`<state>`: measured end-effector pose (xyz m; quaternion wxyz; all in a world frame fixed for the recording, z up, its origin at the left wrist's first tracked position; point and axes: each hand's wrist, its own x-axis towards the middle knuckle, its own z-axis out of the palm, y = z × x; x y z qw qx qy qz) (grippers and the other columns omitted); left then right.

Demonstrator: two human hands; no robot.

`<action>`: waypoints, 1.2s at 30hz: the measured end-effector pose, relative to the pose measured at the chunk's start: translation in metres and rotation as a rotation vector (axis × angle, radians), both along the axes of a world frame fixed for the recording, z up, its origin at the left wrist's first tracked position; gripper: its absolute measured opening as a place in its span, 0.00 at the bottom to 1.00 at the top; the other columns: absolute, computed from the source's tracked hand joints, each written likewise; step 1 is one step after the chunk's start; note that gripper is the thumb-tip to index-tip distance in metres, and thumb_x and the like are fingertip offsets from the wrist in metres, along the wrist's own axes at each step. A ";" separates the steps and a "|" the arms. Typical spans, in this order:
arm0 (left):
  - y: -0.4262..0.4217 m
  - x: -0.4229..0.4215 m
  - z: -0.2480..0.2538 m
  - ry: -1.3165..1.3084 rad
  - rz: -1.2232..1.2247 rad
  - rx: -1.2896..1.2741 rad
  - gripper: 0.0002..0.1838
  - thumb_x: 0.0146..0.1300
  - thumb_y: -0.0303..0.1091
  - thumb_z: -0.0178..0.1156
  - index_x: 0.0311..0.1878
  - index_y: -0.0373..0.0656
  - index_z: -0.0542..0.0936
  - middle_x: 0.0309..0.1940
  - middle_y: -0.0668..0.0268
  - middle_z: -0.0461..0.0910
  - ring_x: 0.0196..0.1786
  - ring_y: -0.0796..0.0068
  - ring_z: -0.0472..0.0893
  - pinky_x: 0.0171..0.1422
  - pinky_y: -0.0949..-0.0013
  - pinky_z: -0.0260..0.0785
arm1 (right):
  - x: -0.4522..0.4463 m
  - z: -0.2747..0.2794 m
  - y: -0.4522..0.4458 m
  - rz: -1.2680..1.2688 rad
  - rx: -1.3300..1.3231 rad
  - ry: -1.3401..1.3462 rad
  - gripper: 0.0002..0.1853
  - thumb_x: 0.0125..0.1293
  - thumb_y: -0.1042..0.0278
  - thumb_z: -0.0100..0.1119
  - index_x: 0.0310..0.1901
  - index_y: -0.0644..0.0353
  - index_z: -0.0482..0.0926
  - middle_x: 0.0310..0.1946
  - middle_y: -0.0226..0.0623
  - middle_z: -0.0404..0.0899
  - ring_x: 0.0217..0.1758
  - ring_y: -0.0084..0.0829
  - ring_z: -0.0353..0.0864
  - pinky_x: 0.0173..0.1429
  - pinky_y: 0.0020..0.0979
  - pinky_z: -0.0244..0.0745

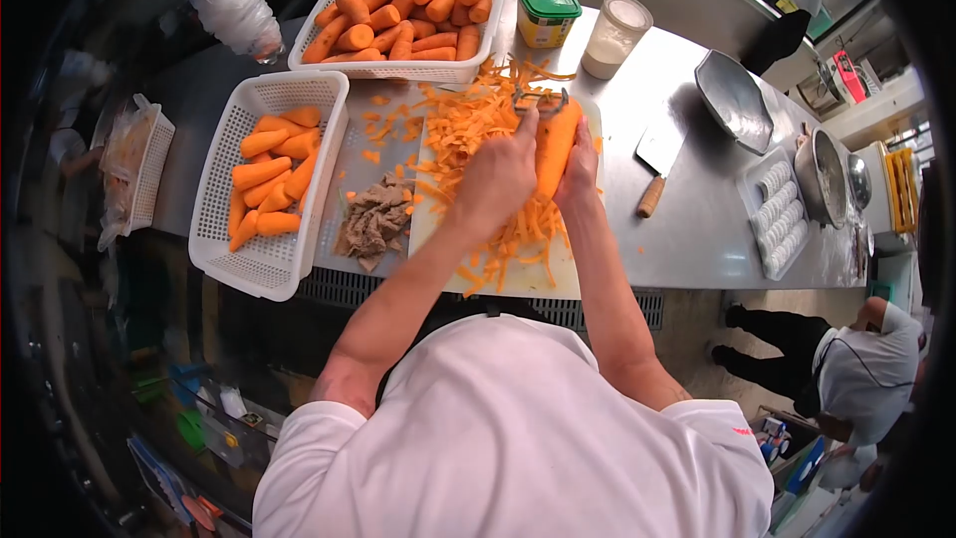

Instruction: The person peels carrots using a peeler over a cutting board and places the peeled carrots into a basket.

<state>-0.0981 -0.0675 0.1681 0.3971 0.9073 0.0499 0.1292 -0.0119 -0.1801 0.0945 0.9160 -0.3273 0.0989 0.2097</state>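
Observation:
My left hand is closed around a peeler, whose metal head lies across the upper part of a large carrot. My right hand grips that carrot along its right side, holding it nearly upright in the view. Beneath both hands, a pile of orange carrot peelings covers much of a pale cutting board. To the left of the board lies a crumpled brown cloth. Most of the peeler's handle is hidden by my left hand.
White baskets with carrots stand at the back and left. A green-lidded tub and a clear container stand behind the board. Rightward lie a wooden-handled cleaver, a metal tray and a bowl. Another person is at right.

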 end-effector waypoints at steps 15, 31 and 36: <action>-0.013 -0.014 -0.019 -0.097 0.032 0.098 0.22 0.68 0.28 0.55 0.66 0.46 0.76 0.29 0.39 0.76 0.30 0.44 0.81 0.35 0.56 0.72 | -0.004 0.023 0.008 -0.023 0.129 0.060 0.30 0.78 0.38 0.35 0.60 0.56 0.73 0.45 0.39 0.81 0.42 0.35 0.82 0.46 0.35 0.82; -0.010 -0.080 -0.017 0.125 -0.125 0.166 0.21 0.67 0.26 0.55 0.64 0.40 0.76 0.28 0.42 0.79 0.33 0.44 0.82 0.39 0.55 0.73 | 0.021 -0.021 -0.015 -0.136 -0.016 0.000 0.31 0.80 0.40 0.28 0.60 0.59 0.72 0.44 0.43 0.82 0.40 0.37 0.82 0.43 0.38 0.81; 0.006 -0.054 0.033 0.108 -0.102 -0.068 0.20 0.68 0.27 0.55 0.64 0.39 0.77 0.29 0.42 0.79 0.35 0.43 0.82 0.39 0.55 0.73 | 0.025 -0.029 -0.026 0.083 0.048 -0.083 0.31 0.79 0.38 0.31 0.58 0.57 0.73 0.41 0.41 0.80 0.35 0.36 0.81 0.42 0.36 0.81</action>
